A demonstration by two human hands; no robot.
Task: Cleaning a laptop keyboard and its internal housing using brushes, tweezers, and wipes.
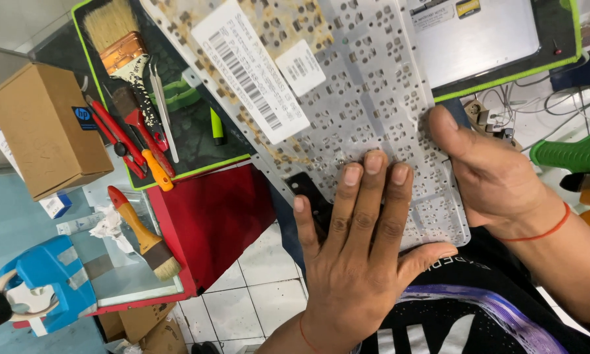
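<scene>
A grey perforated metal keyboard plate (367, 85), stained brown and carrying white barcode labels (249, 69), lies slanted across the work area. My left hand (360, 255) rests flat on its lower end, palm down with the fingers stretched out, and holds nothing. My right hand (488, 174) comes in from the right and grips the plate's right edge, thumb on top and fingers hidden beneath it. Both wrists wear a thin red thread.
A silver laptop base (478, 36) lies on a black mat with a green rim (505, 78). On the left are paintbrushes (121, 46), red-handled pliers (118, 137), tweezers (164, 108), a cardboard box (42, 128) and a red tabletop (216, 216). A green-handled tool (570, 154) and cables lie at the right.
</scene>
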